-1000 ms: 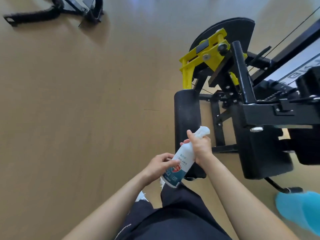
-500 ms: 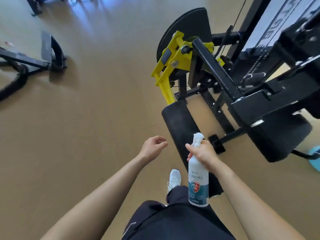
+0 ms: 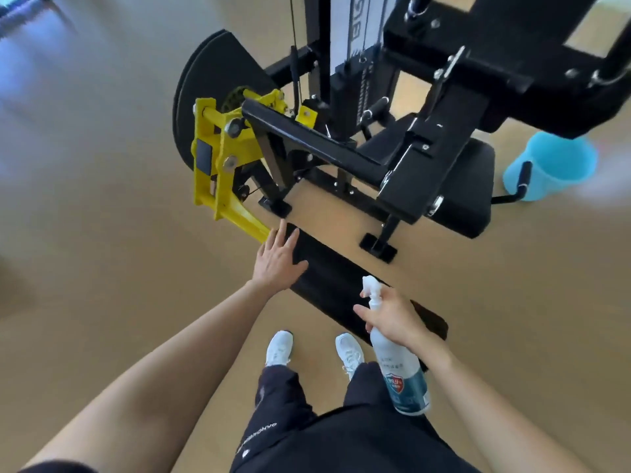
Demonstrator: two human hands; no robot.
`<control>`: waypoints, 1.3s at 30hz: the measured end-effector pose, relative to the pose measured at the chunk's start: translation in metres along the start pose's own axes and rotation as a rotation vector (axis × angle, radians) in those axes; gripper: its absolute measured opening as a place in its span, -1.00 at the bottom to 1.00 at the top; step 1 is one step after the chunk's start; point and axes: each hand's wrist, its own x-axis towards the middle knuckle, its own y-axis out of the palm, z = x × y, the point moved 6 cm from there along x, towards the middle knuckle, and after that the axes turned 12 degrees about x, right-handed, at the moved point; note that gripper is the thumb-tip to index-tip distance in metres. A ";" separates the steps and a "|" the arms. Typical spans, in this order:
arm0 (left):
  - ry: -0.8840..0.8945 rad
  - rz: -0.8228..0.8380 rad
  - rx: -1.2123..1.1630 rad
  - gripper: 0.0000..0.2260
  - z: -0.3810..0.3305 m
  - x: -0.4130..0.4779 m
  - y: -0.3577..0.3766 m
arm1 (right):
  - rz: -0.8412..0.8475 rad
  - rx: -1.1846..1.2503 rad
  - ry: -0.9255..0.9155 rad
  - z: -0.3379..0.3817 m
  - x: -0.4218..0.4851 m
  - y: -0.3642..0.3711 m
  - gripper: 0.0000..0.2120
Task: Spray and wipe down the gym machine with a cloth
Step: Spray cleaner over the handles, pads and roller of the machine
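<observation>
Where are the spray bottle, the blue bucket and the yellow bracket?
spray bottle (image 3: 392, 360), head view, white body above the label
blue bucket (image 3: 560, 158), head view, outer side wall
yellow bracket (image 3: 205, 189), head view, flat side plate

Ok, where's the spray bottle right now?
In the head view, lower right of centre: the spray bottle is held nozzle-up in the right hand, over the near end of the black roller pad.

your gym machine (image 3: 444, 138) is black, with a bright yellow bracket (image 3: 218, 165) and a black roller pad (image 3: 327, 271). your spray bottle (image 3: 403, 373) is white with a teal band and a red-and-blue shield. the bucket (image 3: 553, 165) is light blue, the floor (image 3: 102, 233) tan, your shoes (image 3: 280, 348) white, your trousers (image 3: 307, 438) dark with white lettering.
</observation>
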 end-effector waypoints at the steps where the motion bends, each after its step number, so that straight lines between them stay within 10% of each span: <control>1: 0.042 0.036 0.055 -0.26 -0.001 0.007 0.007 | -0.039 0.018 0.015 -0.001 -0.002 0.003 -0.80; 9: 0.272 -0.004 0.224 -0.13 0.043 -0.023 0.056 | -0.288 0.075 0.191 -0.010 -0.022 0.059 -0.73; 15: 0.220 0.413 0.286 -0.37 0.133 -0.064 0.099 | -0.376 0.204 0.181 0.009 -0.033 0.109 -0.83; 28: 0.246 0.057 -0.121 -0.44 0.093 -0.010 0.007 | -0.588 0.330 0.236 0.011 -0.043 0.124 -0.82; 39: 0.408 0.054 0.102 -0.35 0.045 0.014 0.008 | -0.967 1.052 0.493 -0.085 -0.103 0.116 -0.73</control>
